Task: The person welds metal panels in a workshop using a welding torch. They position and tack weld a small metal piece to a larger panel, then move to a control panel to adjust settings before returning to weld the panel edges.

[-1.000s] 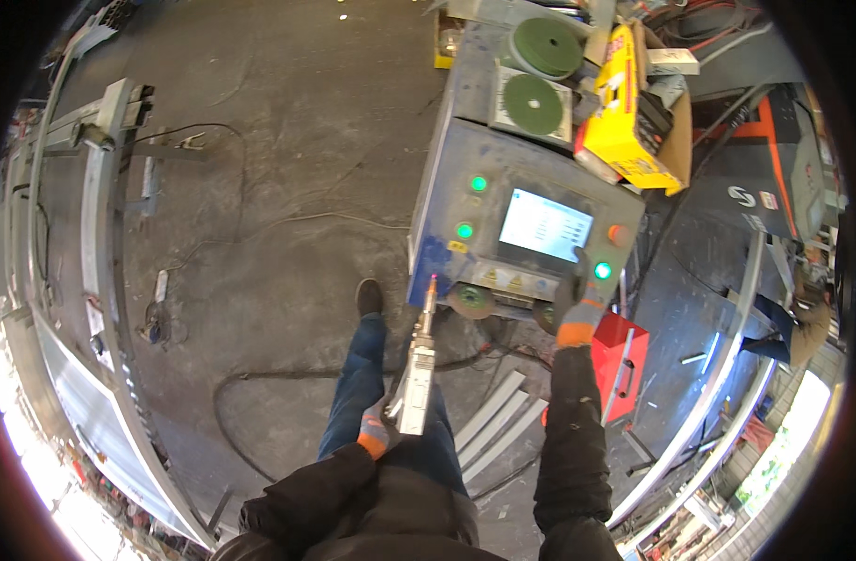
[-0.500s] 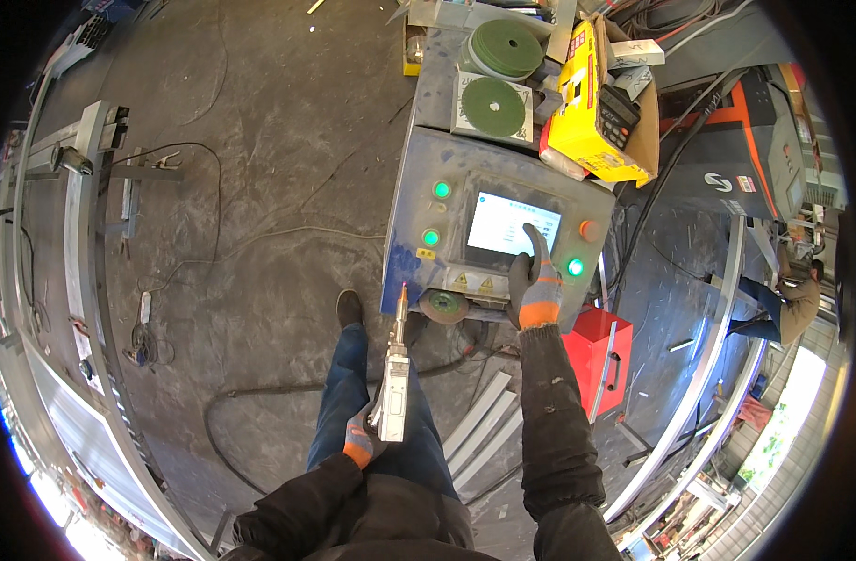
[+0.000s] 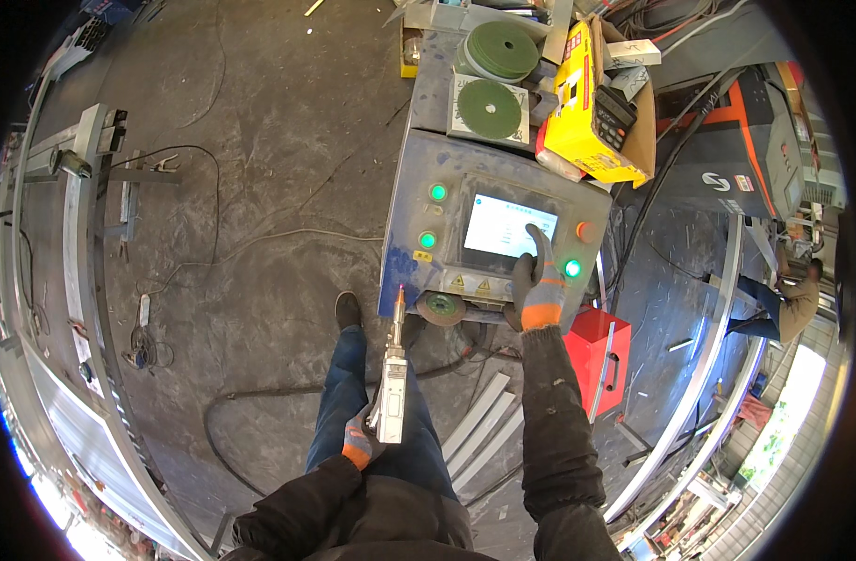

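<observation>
My left hand [image 3: 358, 441], in a grey and orange glove, is closed around the grip of a handheld laser welding gun [image 3: 392, 402]. The gun's narrow nozzle points away from me, its tip close to the left front corner of a blue-grey control cabinet [image 3: 423, 164]. Over the cabinet's lit touchscreen [image 3: 493, 224], my gloved right hand [image 3: 541, 285] stretches out its index finger, with the fingertip at the right part of the screen. The thumb stands apart, and no object shows in this hand. Green lit buttons [image 3: 428, 240] and an orange knob [image 3: 584, 231] flank the screen.
Green abrasive discs [image 3: 491, 108] and a yellow box [image 3: 577, 122] sit on the cabinet. Beside it are a red box [image 3: 596, 351] and a black-orange machine [image 3: 727, 150]. Metal strips [image 3: 484, 425] and a dark hose [image 3: 288, 393] lie around my legs. Another person [image 3: 788, 304] is far right.
The view has shifted slightly. My right index finger remains at the right side of the screen, and my left hand keeps hold of the welding gun.
</observation>
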{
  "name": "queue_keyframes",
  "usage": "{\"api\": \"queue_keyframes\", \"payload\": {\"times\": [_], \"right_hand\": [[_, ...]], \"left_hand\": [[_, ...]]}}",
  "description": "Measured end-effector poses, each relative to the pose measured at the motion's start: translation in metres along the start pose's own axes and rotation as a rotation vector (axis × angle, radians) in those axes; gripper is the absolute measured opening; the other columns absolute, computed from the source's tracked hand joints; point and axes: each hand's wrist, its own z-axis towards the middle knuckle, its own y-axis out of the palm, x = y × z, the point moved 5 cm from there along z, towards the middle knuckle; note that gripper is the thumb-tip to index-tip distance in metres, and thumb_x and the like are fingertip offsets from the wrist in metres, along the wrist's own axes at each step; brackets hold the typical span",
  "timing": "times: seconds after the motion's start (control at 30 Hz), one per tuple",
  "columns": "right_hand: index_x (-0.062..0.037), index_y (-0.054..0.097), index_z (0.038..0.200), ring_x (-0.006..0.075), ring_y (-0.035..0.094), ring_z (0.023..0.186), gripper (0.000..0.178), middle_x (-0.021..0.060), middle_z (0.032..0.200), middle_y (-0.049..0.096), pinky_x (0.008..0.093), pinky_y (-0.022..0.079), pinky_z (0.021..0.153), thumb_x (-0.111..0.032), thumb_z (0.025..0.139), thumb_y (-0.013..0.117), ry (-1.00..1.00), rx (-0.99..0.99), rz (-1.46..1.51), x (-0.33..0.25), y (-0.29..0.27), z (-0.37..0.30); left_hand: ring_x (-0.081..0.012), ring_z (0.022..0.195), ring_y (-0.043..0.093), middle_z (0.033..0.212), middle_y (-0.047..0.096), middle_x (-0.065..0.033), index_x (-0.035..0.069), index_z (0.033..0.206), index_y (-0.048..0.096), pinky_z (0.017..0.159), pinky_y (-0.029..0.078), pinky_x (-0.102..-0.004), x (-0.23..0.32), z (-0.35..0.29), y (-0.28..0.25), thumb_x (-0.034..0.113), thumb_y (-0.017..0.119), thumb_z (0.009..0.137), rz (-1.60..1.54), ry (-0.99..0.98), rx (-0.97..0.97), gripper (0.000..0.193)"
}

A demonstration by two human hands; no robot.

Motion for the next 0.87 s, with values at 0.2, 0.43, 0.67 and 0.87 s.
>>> {"api": "queue_keyframes", "payload": {"times": [0.2,0.43,0.67,0.87], "right_hand": [[-0.0168,0.054,0.143,0.0287,0.067,0.116,0.052,0.0179,0.129,0.068,0.0361,0.051,0.096,0.002,0.095,0.049,0.031,-0.012,-0.052,-0.003,0.000,0.004],[-0.0116,0.057,0.139,0.0143,0.058,0.087,0.047,0.0095,0.106,0.066,0.0282,0.048,0.080,0.004,0.095,0.049,0.062,0.131,-0.009,0.009,-0.008,0.001],[-0.0094,0.059,0.136,0.0100,0.049,0.075,0.043,0.0052,0.092,0.060,0.0246,0.042,0.067,0.004,0.096,0.051,0.063,0.220,0.086,0.054,-0.026,-0.020],[-0.0109,0.057,0.141,0.0111,0.052,0.085,0.048,0.0059,0.097,0.059,0.0226,0.045,0.080,0.003,0.094,0.056,-0.013,0.132,-0.001,0.062,-0.013,-0.021]], "left_hand": [[-0.0269,0.116,0.066,0.127,0.068,-0.0131,0.003,0.133,0.058,0.104,0.050,-0.0447,-0.004,0.002,-0.002,0.023,0.037,0.109,-0.138,-0.094,0.055,0.038],[-0.0231,0.116,0.066,0.128,0.068,-0.0121,0.002,0.137,0.053,0.101,0.053,-0.0399,0.014,-0.009,0.013,0.012,0.044,0.104,0.075,0.004,-0.060,0.035],[-0.0207,0.115,0.067,0.127,0.068,-0.0113,0.001,0.137,0.053,0.099,0.054,-0.0372,0.009,-0.005,0.010,0.011,0.054,0.100,-0.152,-0.062,-0.087,0.038],[-0.0228,0.117,0.066,0.128,0.068,-0.0117,0.001,0.141,0.051,0.103,0.052,-0.0399,0.008,-0.002,0.000,0.028,0.074,0.090,0.368,0.064,-0.052,0.062]]}}
